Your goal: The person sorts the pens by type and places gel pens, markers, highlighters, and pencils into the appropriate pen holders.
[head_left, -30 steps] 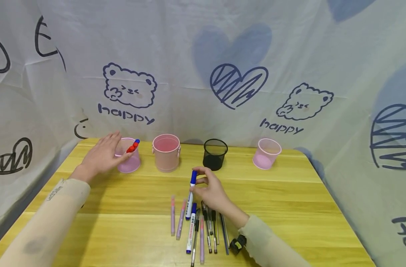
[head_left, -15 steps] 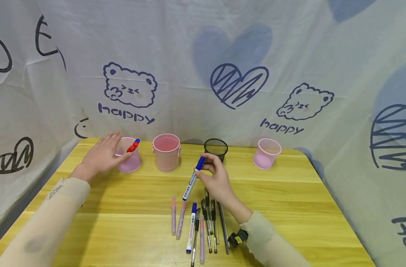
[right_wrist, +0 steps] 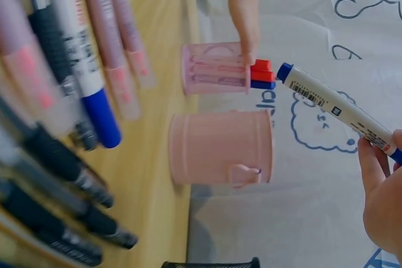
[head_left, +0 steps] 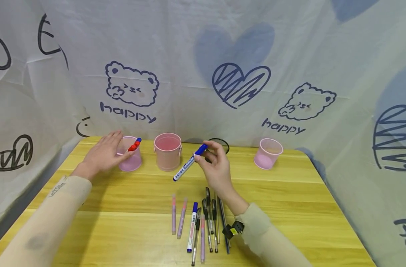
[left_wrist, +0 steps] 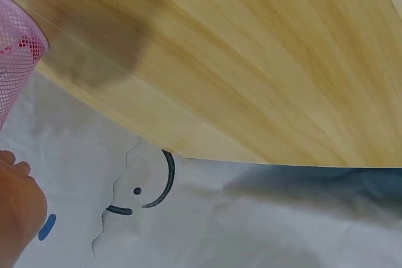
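Note:
My left hand grips the left pink mesh pen cup, thumb at the near side of the rim and fingers along its far left side. Red and blue marker caps stick up from that cup. In the left wrist view, the same cup and part of my hand show at the left edge. My right hand pinches a white whiteboard marker by its blue cap, in the air, tilted with its lower end towards the left. In the right wrist view this marker points at the pen cup.
A pink bucket with handle lugs stands right of the held cup. A black mesh cup is mostly behind my right hand; another pink cup stands farther right. Several pens, highlighters and another blue-capped marker lie in front.
My right hand has lifted the whiteboard marker up from the pens towards the back, and the marker has tilted more to the left. The left hand stays on the pink pen cup.

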The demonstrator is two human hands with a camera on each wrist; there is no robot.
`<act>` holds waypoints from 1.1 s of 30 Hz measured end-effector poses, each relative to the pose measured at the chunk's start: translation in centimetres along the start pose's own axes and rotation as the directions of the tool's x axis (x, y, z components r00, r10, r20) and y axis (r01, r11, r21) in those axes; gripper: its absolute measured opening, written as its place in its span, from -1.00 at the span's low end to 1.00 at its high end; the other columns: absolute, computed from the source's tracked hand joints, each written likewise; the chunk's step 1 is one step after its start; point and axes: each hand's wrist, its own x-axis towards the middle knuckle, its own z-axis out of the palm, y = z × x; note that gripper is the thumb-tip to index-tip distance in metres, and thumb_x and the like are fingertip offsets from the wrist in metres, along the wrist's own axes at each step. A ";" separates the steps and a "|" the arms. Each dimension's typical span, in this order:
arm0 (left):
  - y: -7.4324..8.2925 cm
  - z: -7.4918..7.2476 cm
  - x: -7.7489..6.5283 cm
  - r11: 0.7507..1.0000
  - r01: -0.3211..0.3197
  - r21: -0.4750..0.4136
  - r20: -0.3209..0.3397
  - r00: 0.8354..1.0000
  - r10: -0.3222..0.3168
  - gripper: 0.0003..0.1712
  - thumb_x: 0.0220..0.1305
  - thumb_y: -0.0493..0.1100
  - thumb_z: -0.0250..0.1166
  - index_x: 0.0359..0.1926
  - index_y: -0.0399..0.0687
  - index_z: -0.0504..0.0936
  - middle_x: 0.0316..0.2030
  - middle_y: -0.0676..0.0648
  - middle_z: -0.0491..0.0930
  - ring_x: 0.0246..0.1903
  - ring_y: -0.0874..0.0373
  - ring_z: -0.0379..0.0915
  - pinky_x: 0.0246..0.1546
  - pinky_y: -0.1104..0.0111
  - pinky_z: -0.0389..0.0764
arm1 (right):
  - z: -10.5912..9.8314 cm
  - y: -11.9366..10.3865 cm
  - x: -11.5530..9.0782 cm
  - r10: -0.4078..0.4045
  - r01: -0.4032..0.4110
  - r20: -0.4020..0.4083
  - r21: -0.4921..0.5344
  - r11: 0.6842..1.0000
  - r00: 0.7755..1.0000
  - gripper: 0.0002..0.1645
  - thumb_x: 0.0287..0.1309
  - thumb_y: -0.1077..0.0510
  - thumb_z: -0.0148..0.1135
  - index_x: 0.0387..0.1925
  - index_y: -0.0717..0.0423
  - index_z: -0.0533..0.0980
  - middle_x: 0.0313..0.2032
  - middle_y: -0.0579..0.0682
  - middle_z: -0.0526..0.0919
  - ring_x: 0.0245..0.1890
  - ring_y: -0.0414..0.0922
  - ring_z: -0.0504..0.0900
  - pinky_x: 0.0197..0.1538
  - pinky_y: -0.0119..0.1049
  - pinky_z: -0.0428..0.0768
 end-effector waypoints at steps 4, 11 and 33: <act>0.0 0.0 0.0 1.000 0.002 0.004 0.004 1.000 -0.002 0.23 0.43 0.53 -0.04 0.61 -0.41 -0.07 0.61 -0.41 -0.11 0.58 -0.39 -0.21 0.58 -0.21 -0.13 | 0.6 -0.3 0.8 -0.048 0.048 -0.004 0.013 0.999 0.999 -0.46 0.30 0.54 0.23 0.27 0.41 0.33 0.07 0.29 0.48 0.00 -0.15 0.69 0.09 -0.27 0.73; -0.1 0.0 -0.1 1.000 0.001 0.006 0.000 1.000 -0.001 0.22 0.43 0.52 -0.04 0.61 -0.41 -0.06 0.62 -0.40 -0.12 0.58 -0.38 -0.20 0.58 -0.20 -0.13 | 2.1 -0.4 2.3 -0.101 0.103 -0.033 0.057 0.993 0.994 -0.46 0.25 0.57 0.26 0.22 0.46 0.34 0.03 0.29 0.48 -0.02 -0.10 0.70 0.08 -0.29 0.73; -0.1 0.0 0.0 1.000 0.004 -0.002 0.002 1.000 -0.003 0.22 0.44 0.52 -0.05 0.61 -0.41 -0.06 0.62 -0.40 -0.11 0.59 -0.36 -0.22 0.59 -0.17 -0.17 | 7.2 1.2 7.1 -0.068 0.083 -0.113 0.133 0.988 0.991 -0.59 0.22 0.53 0.33 0.06 0.48 0.41 -0.03 0.34 0.62 -0.12 -0.22 0.72 0.06 -0.23 0.75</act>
